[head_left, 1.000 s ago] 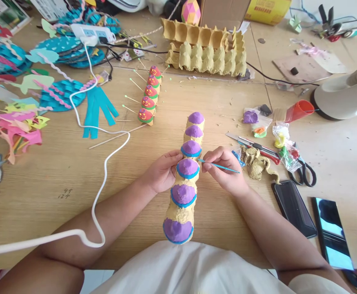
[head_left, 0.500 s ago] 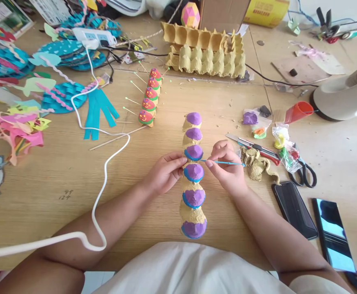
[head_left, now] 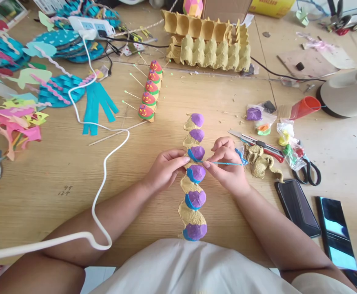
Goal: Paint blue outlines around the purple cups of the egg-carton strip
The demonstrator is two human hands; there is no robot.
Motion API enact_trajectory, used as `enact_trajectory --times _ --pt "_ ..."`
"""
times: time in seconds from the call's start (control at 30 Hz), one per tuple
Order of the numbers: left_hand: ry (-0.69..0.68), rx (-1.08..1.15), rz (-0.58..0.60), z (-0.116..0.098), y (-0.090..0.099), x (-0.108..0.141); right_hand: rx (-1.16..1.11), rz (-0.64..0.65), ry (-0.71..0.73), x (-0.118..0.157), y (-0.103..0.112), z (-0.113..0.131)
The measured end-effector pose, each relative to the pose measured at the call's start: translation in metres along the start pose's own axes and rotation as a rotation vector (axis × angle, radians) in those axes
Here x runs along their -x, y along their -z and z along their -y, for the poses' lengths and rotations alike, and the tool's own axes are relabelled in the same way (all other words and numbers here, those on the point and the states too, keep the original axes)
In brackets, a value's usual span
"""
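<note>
A strip of egg carton (head_left: 193, 214) runs lengthwise in front of me, its several cups capped in purple, the nearer ones edged with blue. My left hand (head_left: 168, 168) pinches the strip's left edge near the middle, between thumb and fingers. In my right hand (head_left: 228, 165) is a thin blue stick (head_left: 227, 163), held between thumb and fingers, its left end touching the blue edge of the third cup from the far end. Beyond my left hand stands a smaller strip with red and green painted faces (head_left: 149, 98).
Egg cartons (head_left: 211, 53) lie at the back. A white cable (head_left: 105, 167) crosses on the left near blue paper strips (head_left: 94, 108). To the right are a cutter (head_left: 258, 143), scissors (head_left: 309, 173), clay bags (head_left: 288, 143), two phones (head_left: 296, 208) and a red cup (head_left: 307, 107).
The purple-capped strip has tilted, showing more of its bare left side. Both hands keep their hold, and the view has shifted slightly.
</note>
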State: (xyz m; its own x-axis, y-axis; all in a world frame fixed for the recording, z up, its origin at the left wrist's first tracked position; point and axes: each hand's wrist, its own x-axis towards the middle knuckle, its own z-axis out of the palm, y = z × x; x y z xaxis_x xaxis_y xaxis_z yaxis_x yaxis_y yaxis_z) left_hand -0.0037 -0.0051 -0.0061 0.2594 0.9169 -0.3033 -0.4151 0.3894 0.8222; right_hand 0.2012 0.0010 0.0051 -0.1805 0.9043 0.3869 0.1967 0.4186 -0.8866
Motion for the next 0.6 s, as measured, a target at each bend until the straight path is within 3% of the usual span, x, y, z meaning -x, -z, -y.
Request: enact_trajectory --times 0.6 --pt "0.013 -0.020 0.033 -0.0024 -0.0017 0.0028 0.006 0.020 0.006 -0.0032 0.0003 0.0028"
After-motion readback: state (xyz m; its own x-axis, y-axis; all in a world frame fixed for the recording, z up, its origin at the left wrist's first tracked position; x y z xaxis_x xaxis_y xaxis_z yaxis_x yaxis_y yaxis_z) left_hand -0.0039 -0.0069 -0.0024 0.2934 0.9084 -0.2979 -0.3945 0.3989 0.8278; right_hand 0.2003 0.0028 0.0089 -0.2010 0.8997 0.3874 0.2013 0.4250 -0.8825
